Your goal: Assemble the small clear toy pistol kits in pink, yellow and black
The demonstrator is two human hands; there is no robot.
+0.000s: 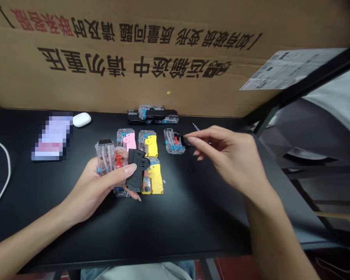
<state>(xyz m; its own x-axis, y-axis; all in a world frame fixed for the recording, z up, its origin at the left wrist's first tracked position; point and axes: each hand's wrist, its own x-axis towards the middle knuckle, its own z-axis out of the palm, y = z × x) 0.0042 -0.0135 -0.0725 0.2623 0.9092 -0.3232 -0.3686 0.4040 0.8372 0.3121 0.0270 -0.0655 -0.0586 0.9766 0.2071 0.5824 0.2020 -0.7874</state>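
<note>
My left hand (96, 182) is closed around a small toy water gun (106, 159) with a clear body, a red trigger and a black grip, the thumb pressing on the grip. My right hand (230, 155) has thumb and forefinger pinched together beside a second clear toy gun (174, 142) with a red trigger and dark grip, which lies on the table. Whatever sits between those fingertips is hidden or too small to name. Under and behind my left hand lie a pink-gripped toy gun (130, 140), a yellow-gripped one (152, 146) and another yellow one (156, 179).
Several clear-and-black toy guns (153, 114) are piled against a large cardboard box (163, 85) at the back. A thin metal-tipped tool (195, 126) lies behind my right hand. On the left are a phone (53, 136), a white earphone case (82, 119) and a white cable (8, 167).
</note>
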